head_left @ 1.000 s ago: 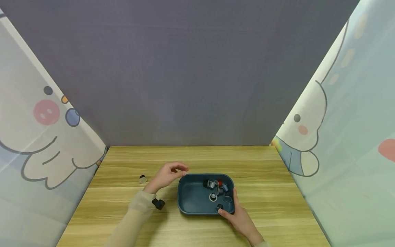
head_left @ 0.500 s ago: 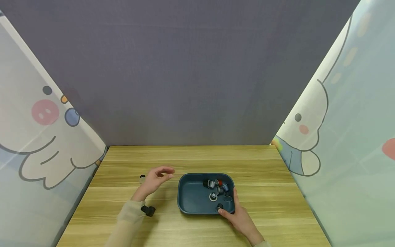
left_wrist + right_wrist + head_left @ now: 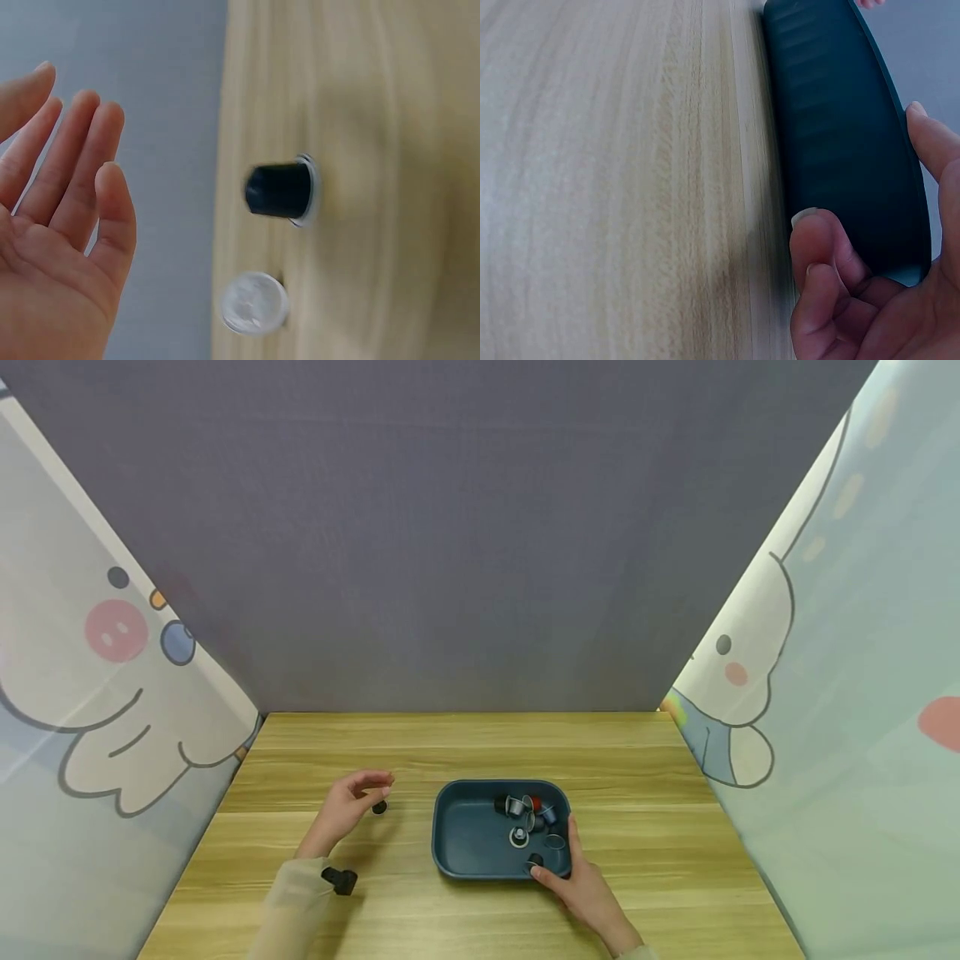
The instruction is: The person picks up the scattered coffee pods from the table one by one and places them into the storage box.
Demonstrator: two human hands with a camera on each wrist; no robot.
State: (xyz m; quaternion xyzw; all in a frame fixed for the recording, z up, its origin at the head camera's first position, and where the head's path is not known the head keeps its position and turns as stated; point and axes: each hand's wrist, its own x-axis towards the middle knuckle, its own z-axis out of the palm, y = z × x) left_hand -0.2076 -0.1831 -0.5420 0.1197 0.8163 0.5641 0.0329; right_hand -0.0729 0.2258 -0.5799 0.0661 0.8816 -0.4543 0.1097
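Note:
Above the left part of the table hovers my left hand (image 3: pixel 343 808), its fingers apart and nothing in them. A black coffee capsule (image 3: pixel 380 807) lies on the wood just beside its thumb. In the left wrist view that black capsule (image 3: pixel 279 190) rests with its pale rim to the right, and a second capsule (image 3: pixel 255 304) shows its whitish round lid; the hand hides this one in the head view. My right hand (image 3: pixel 583 887) grips the near right corner of the dark blue tray (image 3: pixel 472 870), thumb over the rim and fingers along the outer wall (image 3: pixel 832 127).
Several capsules (image 3: pixel 532 814), black, silver, red and blue, lie in the tray's right half. One black capsule (image 3: pixel 534 861) sits close to the right thumb. A grey cloth wall (image 3: pixel 465 568) stands behind the wooden table (image 3: pixel 637 777).
My left hand has moved left, away from the tray's left edge, and a black capsule now shows beside it. The right hand and the tray have stayed in place.

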